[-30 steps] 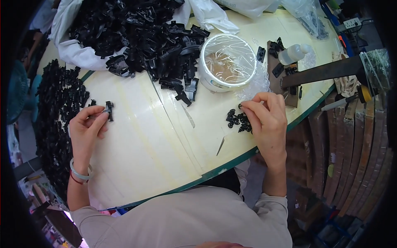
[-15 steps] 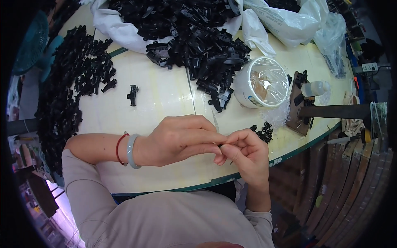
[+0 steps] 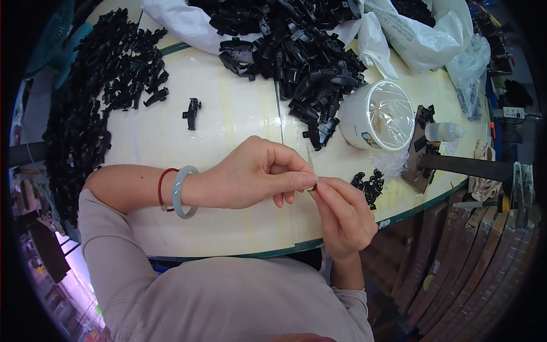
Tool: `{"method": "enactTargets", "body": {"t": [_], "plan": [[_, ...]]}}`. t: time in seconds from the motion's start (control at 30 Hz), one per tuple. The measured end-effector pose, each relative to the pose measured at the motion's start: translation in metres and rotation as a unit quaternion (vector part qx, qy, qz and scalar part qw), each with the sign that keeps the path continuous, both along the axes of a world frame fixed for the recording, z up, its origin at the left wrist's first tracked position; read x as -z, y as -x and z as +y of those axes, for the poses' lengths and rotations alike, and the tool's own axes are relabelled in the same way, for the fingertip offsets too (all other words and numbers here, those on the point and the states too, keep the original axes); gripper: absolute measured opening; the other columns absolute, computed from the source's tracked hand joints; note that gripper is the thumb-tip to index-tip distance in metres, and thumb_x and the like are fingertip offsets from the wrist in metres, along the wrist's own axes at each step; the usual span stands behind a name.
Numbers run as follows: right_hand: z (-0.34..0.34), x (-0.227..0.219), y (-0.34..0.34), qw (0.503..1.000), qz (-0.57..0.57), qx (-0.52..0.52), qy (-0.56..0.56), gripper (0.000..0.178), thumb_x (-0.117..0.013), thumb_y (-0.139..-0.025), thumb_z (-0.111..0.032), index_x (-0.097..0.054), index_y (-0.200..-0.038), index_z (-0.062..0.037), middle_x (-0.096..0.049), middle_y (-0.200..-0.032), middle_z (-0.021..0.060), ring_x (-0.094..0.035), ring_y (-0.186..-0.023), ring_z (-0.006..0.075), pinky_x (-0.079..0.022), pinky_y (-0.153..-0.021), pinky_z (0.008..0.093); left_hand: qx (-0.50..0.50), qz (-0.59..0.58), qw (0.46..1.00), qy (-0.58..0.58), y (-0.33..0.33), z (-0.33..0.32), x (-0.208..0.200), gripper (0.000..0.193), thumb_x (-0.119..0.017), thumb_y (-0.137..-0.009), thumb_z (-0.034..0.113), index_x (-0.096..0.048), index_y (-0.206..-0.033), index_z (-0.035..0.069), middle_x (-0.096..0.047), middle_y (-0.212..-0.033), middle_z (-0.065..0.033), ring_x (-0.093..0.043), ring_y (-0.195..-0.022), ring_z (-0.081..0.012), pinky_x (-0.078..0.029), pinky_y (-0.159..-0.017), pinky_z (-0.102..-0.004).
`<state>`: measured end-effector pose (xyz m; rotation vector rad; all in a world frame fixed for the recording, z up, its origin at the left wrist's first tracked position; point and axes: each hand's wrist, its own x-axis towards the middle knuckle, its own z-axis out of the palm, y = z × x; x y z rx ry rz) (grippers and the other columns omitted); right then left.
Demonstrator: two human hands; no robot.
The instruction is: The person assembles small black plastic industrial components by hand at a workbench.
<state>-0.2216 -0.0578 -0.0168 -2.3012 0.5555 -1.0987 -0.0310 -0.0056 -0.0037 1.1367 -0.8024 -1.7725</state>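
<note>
My left hand is closed in a pinch, thumb against the fingers, above the table's near side. Its fingertips meet those of my right hand, which is pinched too. Between them sits a small dark part, mostly covered by the fingers, so its kind cannot be made out. Just right of my right hand lies a little heap of small black ring-like pieces. Farther off, left of centre, a single black plastic clip-like part rests alone on the table.
A large heap of black plastic parts spills from a white sack at the back. Another pile covers the table's left side. A white tub with clear film stands right, near a small bottle and a dark bar.
The view has shifted slightly. My hands have changed their grip: the left fingers now curl under its thumb, and the right fingers are straighter, still meeting at the small part.
</note>
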Motion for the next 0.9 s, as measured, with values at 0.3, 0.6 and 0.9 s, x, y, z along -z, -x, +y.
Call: {"method": "enactTargets", "body": {"t": [0.3, 0.6, 0.9], "plan": [[-0.012, -0.02, 0.012, 0.993, 0.055, 0.04, 0.101, 0.034, -0.072, -0.067, 0.01, -0.065, -0.1, 0.0068, -0.066, -0.093, 0.0187, -0.067, -0.077, 0.0272, -0.056, -0.064, 0.0319, -0.031, -0.316, 0.908, 0.272, -0.008, -0.015, -0.001, 0.02, -0.07, -0.082, 0.014, -0.066, -0.098, 0.003, -0.062, -0.087, -0.0057, -0.058, -0.072, -0.0144, -0.049, -0.062, -0.027], [-0.099, -0.06, 0.012, 0.964, 0.168, 0.063, 0.196, 0.025, -0.07, -0.071, 0.008, -0.066, -0.094, 0.0009, -0.066, -0.092, 0.0117, -0.067, -0.078, 0.025, -0.054, -0.066, 0.0307, -0.06, -0.61, 0.6, 0.514, -0.021, -0.032, 0.022, 0.028, -0.075, -0.064, 0.009, -0.065, -0.09, 0.008, -0.055, -0.112, -0.0091, -0.047, -0.1, -0.0281, -0.043, -0.086, -0.0356], [-0.098, -0.069, 0.004, 0.934, 0.25, 0.012, 0.254, 0.028, -0.069, -0.066, 0.007, -0.065, -0.093, 0.0017, -0.066, -0.092, 0.0111, -0.066, -0.075, 0.0249, -0.054, -0.064, 0.0308, -0.02, -0.27, 0.904, 0.332, -0.009, -0.015, 0.012, 0.017, -0.059, -0.078, -0.008, -0.064, -0.091, 0.002, -0.062, -0.091, -0.0088, -0.064, -0.08, -0.0152, -0.052, -0.063, -0.0255]]}}
